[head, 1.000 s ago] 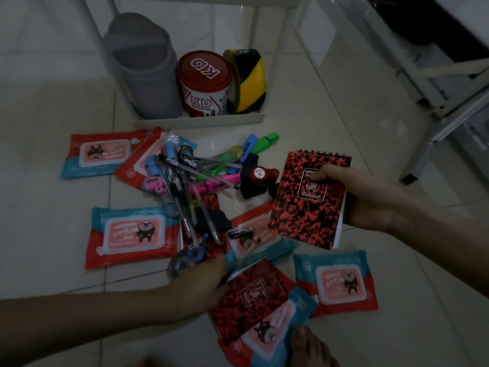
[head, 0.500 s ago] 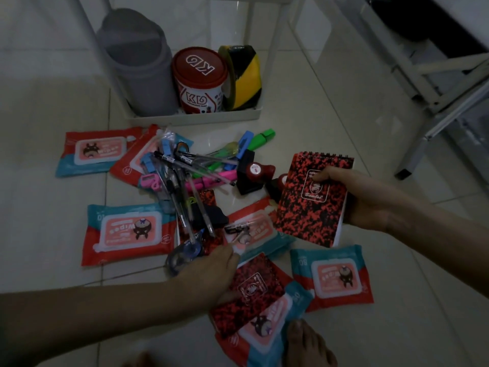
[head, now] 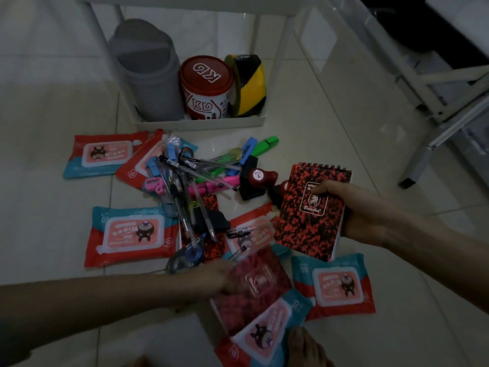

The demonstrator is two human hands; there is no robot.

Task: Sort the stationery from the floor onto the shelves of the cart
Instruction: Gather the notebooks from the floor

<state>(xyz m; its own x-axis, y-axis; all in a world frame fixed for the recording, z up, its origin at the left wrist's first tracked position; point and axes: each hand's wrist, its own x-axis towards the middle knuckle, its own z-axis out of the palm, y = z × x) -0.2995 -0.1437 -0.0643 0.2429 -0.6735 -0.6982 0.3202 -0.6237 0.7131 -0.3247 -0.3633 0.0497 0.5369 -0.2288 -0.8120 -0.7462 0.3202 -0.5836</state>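
While right hand (head: 370,210) grips one notebook (head: 312,210) upright above the floor, left hand (head: 214,279) lifts a second notebook (head: 254,284), blurred, likely gathering like items for the cart (head: 201,123).

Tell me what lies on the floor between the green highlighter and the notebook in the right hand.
Head view: a red and black stamp lies between the green highlighter and the held notebook.

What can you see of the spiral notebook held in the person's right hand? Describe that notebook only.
The spiral notebook has a red-and-black speckled cover that looks like card, a framed label near its top and dark wire binding along the top edge. It is closed, tilted and lifted above the floor. The right hand grips its right edge, thumb on the label.
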